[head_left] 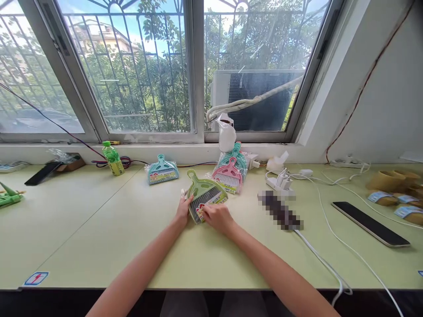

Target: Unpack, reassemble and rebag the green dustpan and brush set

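- Head view: both bare hands at the green set (198, 190), a pan and brush in clear wrap, over the near-middle of the table (148, 259).
- Left hand (183, 208) holds the set by its left edge, thumb on the front; other fingers mostly hidden behind it.
- Right hand (218, 215) curled, fingers bunched narrow against the lower front, on the label (216, 200). Cannot tell if they pinch film or only press.
- Handling, my judgement: left grip wants to be firm on the rigid rim, since loose wrap probably slides. Right fingertips do best with small, light moves; hard pressure could bend bristles or tear the label. A steady tilt keeps the front in sight.
- Set relative to fingers: between the hands, left thumb at its left side, right fingertips on its lower face. Handle points up and slightly left, well above both hands.
- Nearby: pink set (231, 166) just beyond, to the right; teal set (161, 165) beyond, to the left; bottle (113, 159) farther left.
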The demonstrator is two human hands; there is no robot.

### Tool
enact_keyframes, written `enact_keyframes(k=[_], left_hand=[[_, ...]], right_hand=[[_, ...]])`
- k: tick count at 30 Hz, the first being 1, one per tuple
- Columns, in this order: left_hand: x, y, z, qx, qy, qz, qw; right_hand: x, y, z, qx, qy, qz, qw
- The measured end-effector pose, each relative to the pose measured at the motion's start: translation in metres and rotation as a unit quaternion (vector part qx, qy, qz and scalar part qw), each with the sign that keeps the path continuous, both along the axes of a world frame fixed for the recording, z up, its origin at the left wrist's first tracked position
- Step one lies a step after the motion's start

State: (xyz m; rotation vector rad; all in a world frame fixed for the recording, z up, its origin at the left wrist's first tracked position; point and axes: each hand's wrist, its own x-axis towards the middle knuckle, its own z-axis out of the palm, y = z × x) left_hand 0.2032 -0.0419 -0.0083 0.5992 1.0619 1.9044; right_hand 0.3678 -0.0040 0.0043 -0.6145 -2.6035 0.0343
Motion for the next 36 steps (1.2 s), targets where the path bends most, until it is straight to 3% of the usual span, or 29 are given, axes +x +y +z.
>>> enact_keyframes(k=[3, 5, 7, 10, 11, 14, 19, 23, 30, 34, 36], left_hand=[[-0.009, 0.001, 0.002, -0.008, -0.071, 0.059, 0.996], [-0.017, 0.002, 0.004, -0.008, -0.091, 0.069, 0.993], [-0.022, 0.001, 0.006, -0.005, -0.086, 0.050, 0.995], [-0.018, -0.002, 0.007, -0.001, -0.068, -0.006, 0.998], [-0.015, -0.003, 0.008, 0.002, -0.062, -0.023, 0.998], [-0.004, -0.009, 0.011, 0.015, -0.051, -0.050, 0.997], [-0.002, -0.013, 0.019, 0.010, -0.031, -0.099, 0.995], [-0.008, -0.007, 0.016, -0.044, 0.018, -0.116, 0.992], [-0.029, 0.013, 0.003, -0.062, 0.040, -0.009, 0.997], [-0.075, 0.008, 0.009, -0.051, 0.040, 0.066, 0.996], [-0.103, 0.000, 0.012, -0.058, 0.022, 0.145, 0.987]], right_hand=[[0.005, 0.017, -0.005, -0.104, 0.068, -0.119, 0.985], [0.011, 0.033, -0.007, -0.205, 0.138, -0.119, 0.962], [0.014, 0.046, -0.010, -0.339, 0.252, -0.095, 0.902], [0.012, 0.052, -0.013, -0.501, 0.388, -0.067, 0.771], [0.011, 0.052, -0.014, -0.533, 0.405, -0.059, 0.741], [0.004, 0.047, -0.016, -0.582, 0.421, -0.050, 0.694], [0.001, 0.046, -0.018, -0.602, 0.459, -0.027, 0.653], [0.006, 0.050, -0.015, -0.613, 0.460, -0.092, 0.636], [0.013, 0.042, 0.001, -0.604, 0.439, -0.092, 0.659], [0.017, 0.044, 0.006, -0.593, 0.472, -0.100, 0.645], [0.020, 0.050, 0.006, -0.588, 0.478, -0.106, 0.644]])
